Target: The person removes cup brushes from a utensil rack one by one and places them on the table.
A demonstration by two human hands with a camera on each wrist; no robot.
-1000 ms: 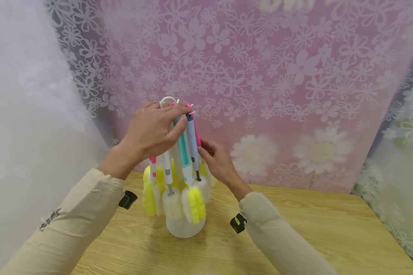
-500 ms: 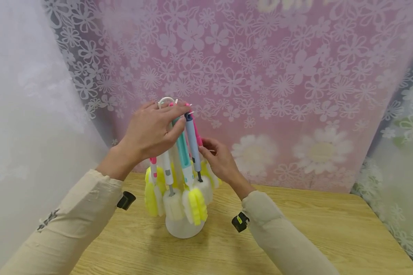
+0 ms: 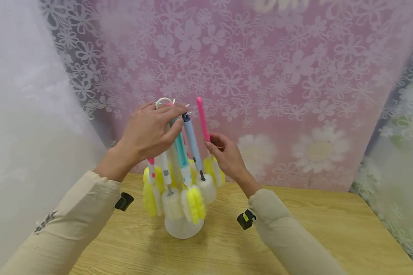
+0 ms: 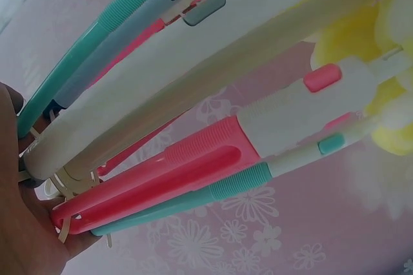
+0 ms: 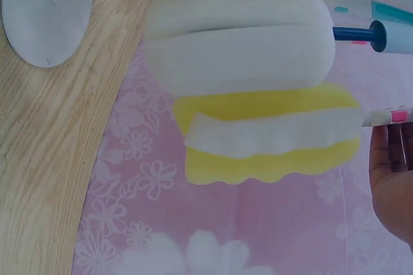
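I have the right hand (image 3: 228,158) pinching the pink brush (image 3: 202,119) by its handle, near upright just beside the blue brush (image 3: 192,145), the left hand (image 3: 148,131) laid over the stand's (image 3: 184,228) top, fingers extended, palm down.

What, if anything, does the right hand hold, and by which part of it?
A pink-handled sponge brush; the fingers pinch it at the lower end of its handle, just above the sponge.

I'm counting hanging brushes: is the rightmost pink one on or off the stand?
Off: in the head view, the pink brush has its top clear of the white hooks, and the right grip holds it.
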